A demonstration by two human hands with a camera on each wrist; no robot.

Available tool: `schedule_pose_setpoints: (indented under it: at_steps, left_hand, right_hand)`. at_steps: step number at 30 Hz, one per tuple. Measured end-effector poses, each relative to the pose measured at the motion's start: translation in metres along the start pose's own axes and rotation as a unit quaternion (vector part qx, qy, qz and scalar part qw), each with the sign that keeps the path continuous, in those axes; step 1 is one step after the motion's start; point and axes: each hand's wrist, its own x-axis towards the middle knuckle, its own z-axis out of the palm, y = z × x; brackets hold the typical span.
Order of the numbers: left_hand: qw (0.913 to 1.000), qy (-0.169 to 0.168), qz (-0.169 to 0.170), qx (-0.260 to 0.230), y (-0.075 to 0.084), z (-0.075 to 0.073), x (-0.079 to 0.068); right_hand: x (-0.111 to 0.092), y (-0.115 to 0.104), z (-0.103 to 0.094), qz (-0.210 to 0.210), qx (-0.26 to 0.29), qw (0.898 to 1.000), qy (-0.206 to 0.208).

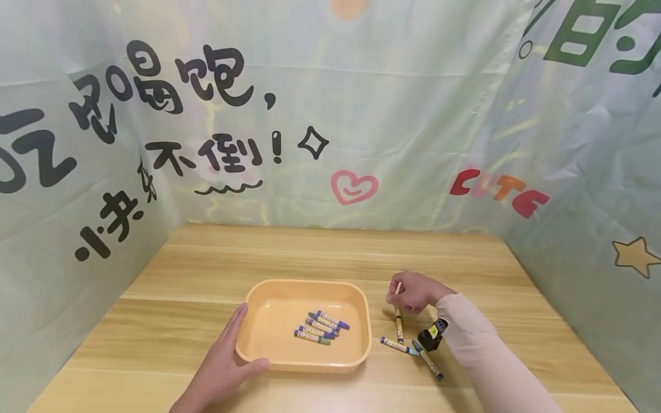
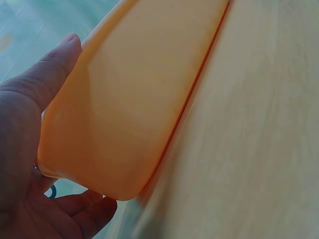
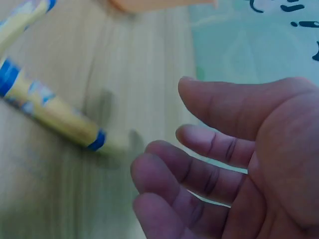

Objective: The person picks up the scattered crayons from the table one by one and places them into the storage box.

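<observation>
My left hand (image 1: 227, 358) holds a shallow orange tray (image 1: 304, 365) by its near left corner, thumb along the front rim and fingers against the left side. In the left wrist view the fingers (image 2: 97, 214) bend round the tray's end wall (image 2: 114, 124). My right hand (image 1: 415, 291) is low over the table, right of the tray, at the far end of a yellow-wrapped crayon (image 1: 399, 328). In the right wrist view, nothing lies between the loosely bent fingers (image 3: 154, 174) and the thumb; the crayon's tip is blurred just beyond them.
Several wrapped crayons (image 1: 312, 336) lie together in the tray's right half. On the table, a pale teal-tipped crayon (image 1: 397, 346) and a grey-tipped crayon (image 1: 428, 361) lie near the right forearm. Printed cloth (image 1: 413, 143) walls off the wooden table (image 1: 330, 252) at the back and sides.
</observation>
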Motion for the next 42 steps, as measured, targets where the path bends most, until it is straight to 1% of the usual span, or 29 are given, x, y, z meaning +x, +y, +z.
schedule_pose_setpoints:
  at_steps: [3,6,12,15,23,28,32,36,42]
  left_hand:
    - [1.0,0.0,-0.002,0.0,0.0,0.0,0.0]
    - [1.0,0.0,-0.003,-0.001,-0.001,0.0,0.0]
    - [1.0,0.0,0.001,-0.001,-0.002,0.002,0.0]
    - [1.0,0.002,-0.001,0.0,-0.002,0.002,0.0]
    - [1.0,-0.003,-0.004,0.0,-0.002,0.002,0.0]
    - [1.0,-0.003,-0.003,-0.001,-0.002,0.003,0.001]
    - [1.0,-0.001,-0.005,0.003,-0.002,0.003,0.0]
    - [1.0,-0.001,-0.005,0.007,-0.001,0.002,0.0]
    - [0.9999,-0.004,-0.01,0.001,0.0,0.0,-0.001]
  right_hand:
    - [0.0,0.007,0.002,0.024,0.003,1.0,0.003]
    - [0.001,0.013,0.005,0.044,0.014,0.999,0.015]
    - [0.002,0.022,0.011,0.051,0.011,0.998,0.027]
    - [0.003,0.024,0.013,0.05,0.006,0.998,0.031]
    - [0.006,0.023,0.016,0.037,-0.052,0.996,0.059]
    - [0.008,0.022,0.016,0.035,-0.054,0.996,0.058]
    - [0.01,0.022,0.016,0.028,-0.043,0.997,0.057]
    - [0.011,0.021,0.014,0.018,-0.033,0.997,0.07]
    - [0.013,0.017,0.01,0.005,-0.037,0.995,0.095]
